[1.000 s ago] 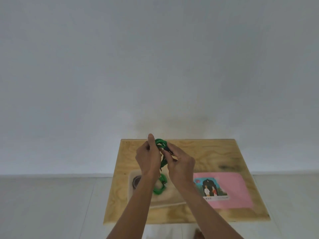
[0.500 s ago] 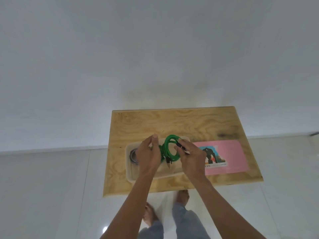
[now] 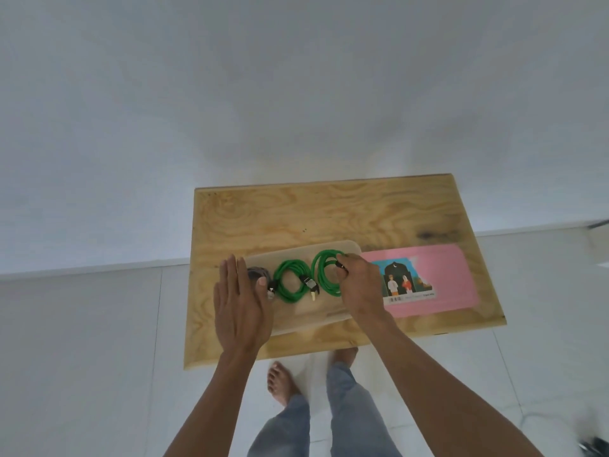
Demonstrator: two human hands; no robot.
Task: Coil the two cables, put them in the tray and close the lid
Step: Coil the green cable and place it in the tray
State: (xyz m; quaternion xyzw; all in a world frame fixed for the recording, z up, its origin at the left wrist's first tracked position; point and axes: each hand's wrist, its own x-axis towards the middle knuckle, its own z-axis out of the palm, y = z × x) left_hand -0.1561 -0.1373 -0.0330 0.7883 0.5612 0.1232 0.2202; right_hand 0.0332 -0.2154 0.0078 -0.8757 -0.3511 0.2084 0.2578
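A translucent tray (image 3: 313, 316) lies on the wooden table (image 3: 313, 212). Inside it a green cable (image 3: 291, 263) lies in two loops side by side, its black plug between them. A coiled grey cable (image 3: 256, 273) sits at the tray's left end, partly hidden. My right hand (image 3: 361, 286) pinches the right green loop at its far edge, fingers curled. My left hand (image 3: 239, 308) is flat with straight fingers over the tray's left end and holds nothing. The pink lid (image 3: 451, 275) with a picture label lies to the right of the tray.
The table's far half is bare wood. White tiled floor surrounds the table, with a white wall behind. My bare feet and jeans show below the table's near edge.
Both hands came down from in front of me and the green cable now lies in the tray. My left hand let go of it and flattened. The view tilted downward.
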